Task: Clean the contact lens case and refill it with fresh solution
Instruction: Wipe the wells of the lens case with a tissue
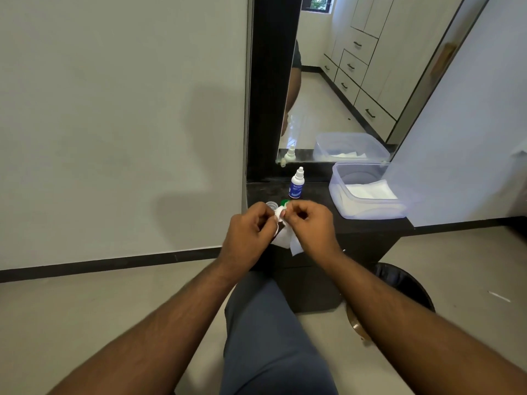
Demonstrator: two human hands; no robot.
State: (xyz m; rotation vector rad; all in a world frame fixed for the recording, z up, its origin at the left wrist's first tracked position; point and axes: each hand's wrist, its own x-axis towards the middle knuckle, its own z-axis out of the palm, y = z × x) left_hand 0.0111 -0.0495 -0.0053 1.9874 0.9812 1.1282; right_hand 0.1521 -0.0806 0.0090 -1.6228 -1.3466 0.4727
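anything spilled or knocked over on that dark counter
Nothing stands out. The solution bottle stands upright and capped, the plastic tub sits level, and both hands work a white tissue.

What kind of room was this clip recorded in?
Probably a bedroom or dressing area at home: a tall mirror reflecting wardrobe drawers, above a low dark vanity shelf holding a solution bottle.

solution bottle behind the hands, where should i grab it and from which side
Grip the bottle round its labelled body, below the narrow white cap. It stands upright. Come from the right with the right hand, since the green cap and clear cap lie front-left and the plastic tub stands well clear.
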